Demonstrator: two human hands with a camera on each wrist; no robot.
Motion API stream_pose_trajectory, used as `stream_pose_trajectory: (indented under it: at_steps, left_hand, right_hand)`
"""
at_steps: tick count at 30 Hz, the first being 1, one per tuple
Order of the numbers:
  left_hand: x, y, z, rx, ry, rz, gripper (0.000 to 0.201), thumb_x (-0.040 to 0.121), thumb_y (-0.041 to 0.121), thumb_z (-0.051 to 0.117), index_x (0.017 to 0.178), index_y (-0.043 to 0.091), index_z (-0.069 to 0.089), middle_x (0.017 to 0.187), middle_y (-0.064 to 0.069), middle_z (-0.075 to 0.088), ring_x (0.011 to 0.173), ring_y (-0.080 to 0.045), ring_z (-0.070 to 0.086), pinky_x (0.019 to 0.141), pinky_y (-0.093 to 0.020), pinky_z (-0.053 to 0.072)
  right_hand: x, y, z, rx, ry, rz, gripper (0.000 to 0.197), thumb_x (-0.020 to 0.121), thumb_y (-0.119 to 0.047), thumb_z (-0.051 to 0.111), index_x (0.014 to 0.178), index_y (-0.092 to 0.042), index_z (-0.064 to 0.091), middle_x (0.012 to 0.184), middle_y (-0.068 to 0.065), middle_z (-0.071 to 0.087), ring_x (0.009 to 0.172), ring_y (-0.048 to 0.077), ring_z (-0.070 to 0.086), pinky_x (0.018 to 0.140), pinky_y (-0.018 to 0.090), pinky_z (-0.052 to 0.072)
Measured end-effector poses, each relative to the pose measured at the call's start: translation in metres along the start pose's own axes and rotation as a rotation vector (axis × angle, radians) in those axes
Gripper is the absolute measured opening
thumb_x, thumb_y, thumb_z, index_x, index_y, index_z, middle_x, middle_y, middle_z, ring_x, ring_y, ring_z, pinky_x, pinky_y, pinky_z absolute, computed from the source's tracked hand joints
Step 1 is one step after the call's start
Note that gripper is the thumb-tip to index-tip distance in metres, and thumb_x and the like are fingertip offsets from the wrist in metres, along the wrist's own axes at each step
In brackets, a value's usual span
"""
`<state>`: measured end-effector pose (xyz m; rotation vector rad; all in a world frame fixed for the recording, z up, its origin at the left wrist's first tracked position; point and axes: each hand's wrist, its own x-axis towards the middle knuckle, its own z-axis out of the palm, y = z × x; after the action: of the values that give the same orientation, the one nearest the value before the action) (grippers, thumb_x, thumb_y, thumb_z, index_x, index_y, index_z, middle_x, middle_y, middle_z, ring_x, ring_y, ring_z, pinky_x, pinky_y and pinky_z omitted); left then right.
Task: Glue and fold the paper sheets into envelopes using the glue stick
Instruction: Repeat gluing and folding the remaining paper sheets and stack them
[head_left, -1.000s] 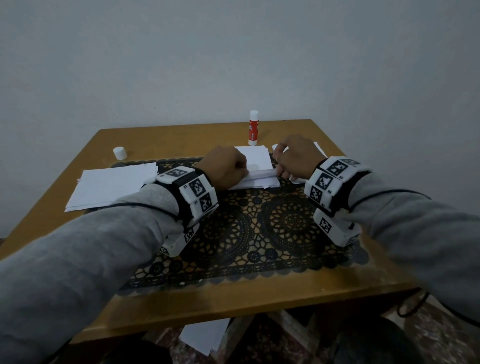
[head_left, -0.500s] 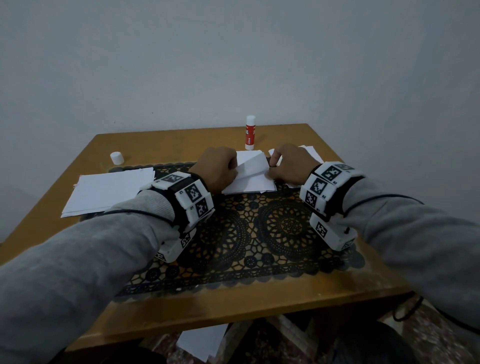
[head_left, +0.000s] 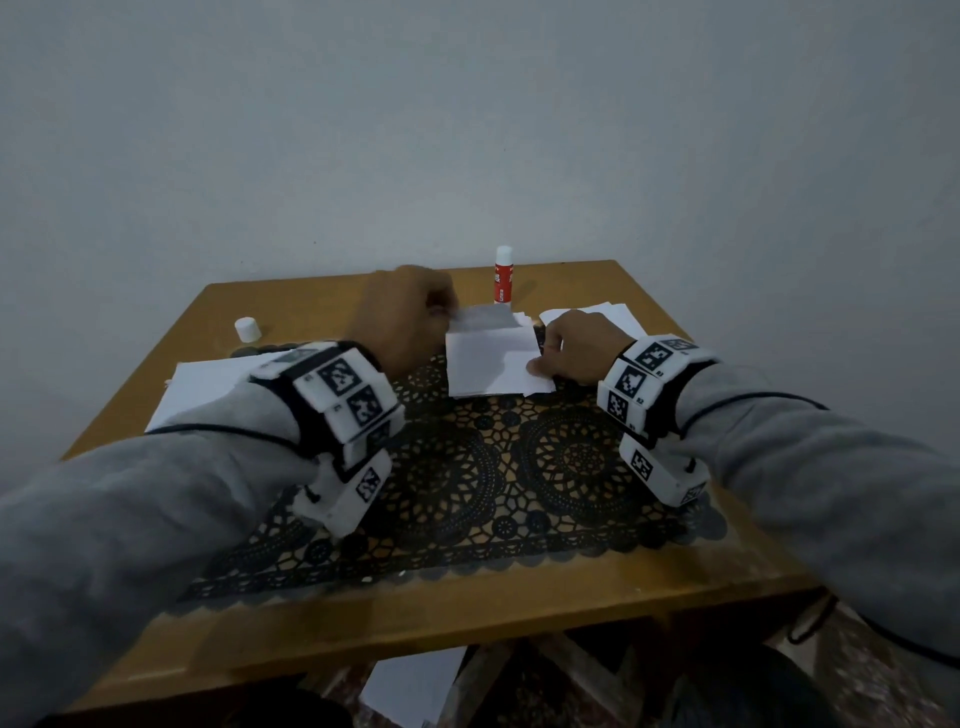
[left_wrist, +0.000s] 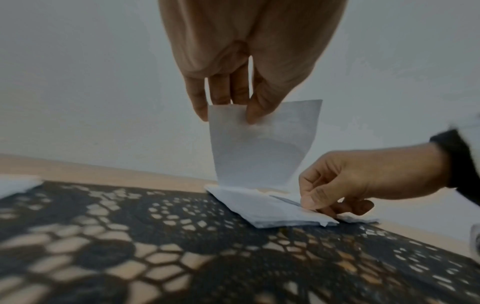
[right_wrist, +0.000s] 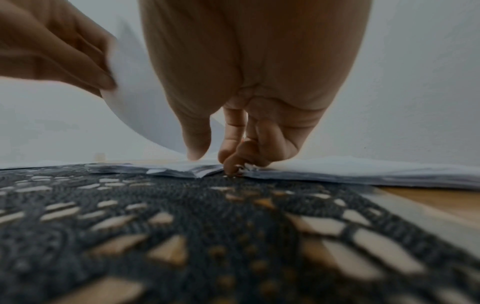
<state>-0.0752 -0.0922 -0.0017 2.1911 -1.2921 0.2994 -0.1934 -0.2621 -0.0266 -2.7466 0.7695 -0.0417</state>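
A partly folded white paper sheet (head_left: 491, 366) lies on the black lace mat (head_left: 519, 467). My left hand (head_left: 447, 312) pinches the sheet's far flap (left_wrist: 262, 148) between thumb and fingers and holds it upright above the rest. My right hand (head_left: 540, 364) pinches the sheet's right edge (left_wrist: 319, 214), thumb on top and fingers curled beneath, low on the mat. In the right wrist view its fingertips (right_wrist: 232, 164) touch the paper's edge and the lifted flap (right_wrist: 135, 107) curves up behind. The red glue stick (head_left: 504, 278) stands upright behind the sheet, untouched.
A white cap (head_left: 247, 330) sits at the table's far left. A stack of blank sheets (head_left: 208, 384) lies left of the mat, and more paper (head_left: 597, 314) lies behind my right hand. The wooden table (head_left: 467, 613) ends against a wall. A sheet (head_left: 415, 680) lies on the floor below.
Both hands were pressing down on a fold. My left hand has since risen, lifting the far flap upright, and my right hand has shifted to the sheet's right edge.
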Motion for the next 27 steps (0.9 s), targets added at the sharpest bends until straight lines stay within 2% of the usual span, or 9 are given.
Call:
stream_pose_trajectory:
  at_steps: [2, 5, 9, 14, 16, 18, 20, 22, 27]
  left_hand:
    - [-0.012, -0.008, -0.020, 0.016, 0.022, 0.035, 0.017, 0.076, 0.001, 0.061, 0.081, 0.015, 0.069, 0.094, -0.004, 0.070, 0.090, -0.021, 0.062, 0.079, -0.025, 0.042]
    - [-0.039, -0.030, -0.043, 0.057, -0.085, 0.135, 0.023, 0.072, -0.003, 0.066, 0.073, 0.021, 0.065, 0.101, -0.006, 0.064, 0.096, -0.023, 0.059, 0.086, -0.035, 0.044]
    - [-0.075, -0.066, -0.053, 0.039, -0.308, 0.183, 0.037, 0.073, -0.008, 0.068, 0.071, 0.030, 0.065, 0.100, 0.005, 0.062, 0.096, -0.013, 0.059, 0.080, -0.017, 0.042]
    - [-0.097, -0.084, -0.045, 0.044, -0.398, 0.247, 0.053, 0.074, -0.008, 0.067, 0.067, 0.044, 0.056, 0.105, 0.011, 0.062, 0.097, 0.003, 0.052, 0.082, -0.002, 0.037]
    - [-0.099, -0.086, -0.045, 0.078, -0.426, 0.262, 0.050, 0.073, -0.007, 0.067, 0.067, 0.041, 0.057, 0.108, 0.010, 0.061, 0.097, 0.002, 0.052, 0.080, -0.002, 0.035]
    - [-0.100, -0.086, -0.046, 0.086, -0.442, 0.259, 0.047, 0.073, -0.007, 0.066, 0.068, 0.039, 0.058, 0.110, 0.009, 0.060, 0.099, -0.001, 0.053, 0.079, -0.002, 0.034]
    - [-0.097, -0.083, -0.047, 0.093, -0.494, 0.239, 0.048, 0.073, -0.009, 0.061, 0.071, 0.038, 0.059, 0.112, 0.008, 0.058, 0.104, -0.006, 0.053, 0.080, -0.002, 0.033]
    - [-0.096, -0.079, -0.050, 0.120, -0.587, 0.217, 0.049, 0.072, -0.010, 0.053, 0.081, 0.037, 0.062, 0.115, 0.010, 0.056, 0.109, -0.006, 0.050, 0.086, -0.004, 0.031]
    - [-0.098, -0.072, -0.054, 0.147, -0.694, 0.167, 0.042, 0.081, 0.004, 0.054, 0.110, 0.033, 0.062, 0.122, 0.012, 0.051, 0.114, -0.007, 0.046, 0.101, -0.026, 0.038]
  right_hand:
    - [0.001, 0.001, -0.001, 0.008, 0.023, 0.002, 0.029, 0.090, -0.029, 0.064, 0.097, -0.001, 0.062, 0.103, 0.011, 0.064, 0.093, 0.025, 0.061, 0.076, 0.032, 0.045]
    - [0.002, 0.003, 0.000, 0.025, 0.036, 0.002, 0.022, 0.091, -0.020, 0.060, 0.092, 0.002, 0.064, 0.106, 0.017, 0.068, 0.094, 0.027, 0.063, 0.076, 0.031, 0.046]
    - [0.001, 0.001, 0.000, 0.017, 0.045, -0.010, 0.018, 0.090, -0.017, 0.060, 0.079, -0.004, 0.059, 0.104, 0.022, 0.068, 0.088, 0.030, 0.062, 0.066, 0.027, 0.040]
    - [0.007, 0.005, 0.003, 0.018, 0.071, -0.009, 0.019, 0.086, -0.015, 0.062, 0.071, -0.005, 0.056, 0.101, 0.026, 0.067, 0.073, 0.023, 0.051, 0.053, 0.023, 0.031]
    - [0.007, 0.005, 0.005, 0.013, 0.067, -0.004, 0.020, 0.086, -0.014, 0.062, 0.071, 0.000, 0.058, 0.101, 0.028, 0.066, 0.072, 0.023, 0.048, 0.052, 0.023, 0.031]
    - [0.007, 0.003, 0.005, 0.023, 0.069, -0.004, 0.028, 0.086, -0.013, 0.062, 0.080, 0.014, 0.061, 0.103, 0.030, 0.065, 0.075, 0.033, 0.055, 0.056, 0.029, 0.037]
    - [0.003, -0.001, 0.002, 0.044, 0.086, -0.006, 0.030, 0.087, -0.014, 0.062, 0.089, 0.016, 0.062, 0.107, 0.031, 0.064, 0.094, 0.043, 0.060, 0.071, 0.041, 0.048]
    - [0.000, -0.006, -0.003, 0.042, 0.112, -0.001, 0.028, 0.088, -0.017, 0.062, 0.083, 0.011, 0.061, 0.108, 0.030, 0.064, 0.102, 0.043, 0.060, 0.084, 0.046, 0.049]
    - [0.025, -0.019, -0.024, 0.182, 0.185, 0.107, 0.018, 0.083, -0.021, 0.070, 0.084, -0.010, 0.056, 0.086, 0.011, 0.067, 0.074, 0.025, 0.060, 0.061, 0.029, 0.044]
